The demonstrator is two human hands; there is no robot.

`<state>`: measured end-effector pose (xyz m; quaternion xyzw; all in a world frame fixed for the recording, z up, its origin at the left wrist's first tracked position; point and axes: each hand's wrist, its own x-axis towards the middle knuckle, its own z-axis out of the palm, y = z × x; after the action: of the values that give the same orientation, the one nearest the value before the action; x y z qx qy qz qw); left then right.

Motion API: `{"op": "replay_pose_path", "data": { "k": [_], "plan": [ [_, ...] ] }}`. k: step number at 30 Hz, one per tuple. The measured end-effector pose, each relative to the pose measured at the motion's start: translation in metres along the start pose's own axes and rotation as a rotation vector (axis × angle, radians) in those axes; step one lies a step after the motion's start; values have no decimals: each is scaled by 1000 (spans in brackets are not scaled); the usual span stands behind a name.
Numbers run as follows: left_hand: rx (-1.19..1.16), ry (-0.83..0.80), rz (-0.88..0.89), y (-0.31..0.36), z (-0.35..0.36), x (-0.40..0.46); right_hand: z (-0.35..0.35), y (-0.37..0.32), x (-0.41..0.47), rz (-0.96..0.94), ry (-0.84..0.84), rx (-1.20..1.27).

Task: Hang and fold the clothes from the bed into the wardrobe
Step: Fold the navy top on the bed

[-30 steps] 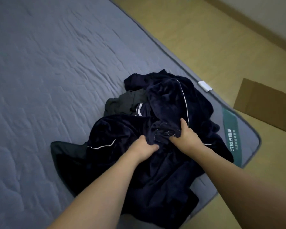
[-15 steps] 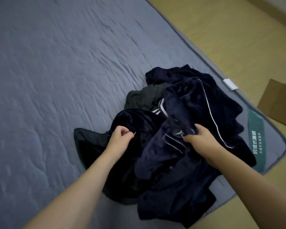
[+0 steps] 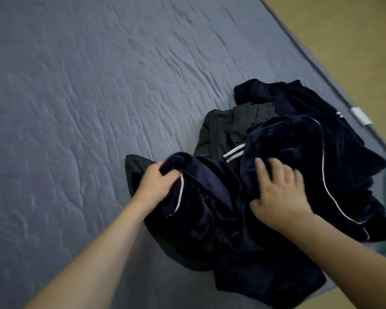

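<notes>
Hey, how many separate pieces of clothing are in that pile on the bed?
3 clearly show: a navy fleece garment under both hands, a grey-green garment behind it, and a black garment poking out at the left. More may be hidden underneath.

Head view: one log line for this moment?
left hand grips dark navy fleece garment | right hand rests on it | grey quilted mattress

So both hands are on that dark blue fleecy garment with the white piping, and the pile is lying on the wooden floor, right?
Not quite. The left hand and right hand are on the navy garment, but the head view shows the pile lying on the grey quilted bed, not on the floor.
</notes>
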<state>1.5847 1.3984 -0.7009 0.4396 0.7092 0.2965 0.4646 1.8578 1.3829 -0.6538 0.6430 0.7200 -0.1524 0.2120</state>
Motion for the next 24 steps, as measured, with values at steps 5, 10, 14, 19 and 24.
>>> {"op": "replay_pose_path", "data": {
  "k": [5,10,14,19,24],
  "plan": [
    [-295,308,85,25,-99,-39,6,-102,24,-285,-4,93],
    [-339,336,110,42,-146,-48,-11,-164,41,-114,-70,389],
    [-461,531,-14,34,-204,-55,-52,-202,40,-104,-70,630],
    [-462,846,-199,-14,-309,-92,-100,-300,7,-266,-88,959],
    [-558,1128,-490,-92,-400,-146,-97,-419,-39,-469,-452,1326]
  ]
}}
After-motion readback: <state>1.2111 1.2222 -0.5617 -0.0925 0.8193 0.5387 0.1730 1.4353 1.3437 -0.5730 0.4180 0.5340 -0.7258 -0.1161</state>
